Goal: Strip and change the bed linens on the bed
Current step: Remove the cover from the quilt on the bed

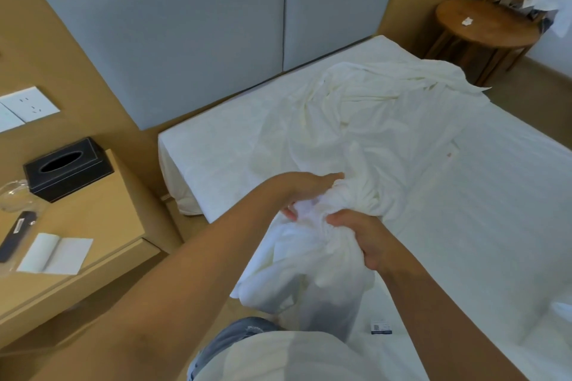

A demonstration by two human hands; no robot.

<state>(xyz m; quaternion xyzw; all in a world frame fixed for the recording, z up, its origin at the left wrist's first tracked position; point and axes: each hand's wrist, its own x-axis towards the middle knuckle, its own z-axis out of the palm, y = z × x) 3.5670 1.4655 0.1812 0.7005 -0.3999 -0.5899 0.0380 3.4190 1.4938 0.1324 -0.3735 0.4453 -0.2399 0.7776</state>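
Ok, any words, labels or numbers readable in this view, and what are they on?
No text reads clearly here.
Small tag on the bed edge: dark strip and print, too blurred to read.
Pale label on the dark flat object on the nightstand: too small to read.
Sheet: no print shows.

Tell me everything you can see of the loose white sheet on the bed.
The sheet is plain off-white cloth, thin and soft-looking, heavily crumpled. Its near end is bunched and gripped by the left hand and right hand at the bed's near edge, with a fold drooping below them. The rest trails loose in ridges across the mattress towards its far side by the headboard.
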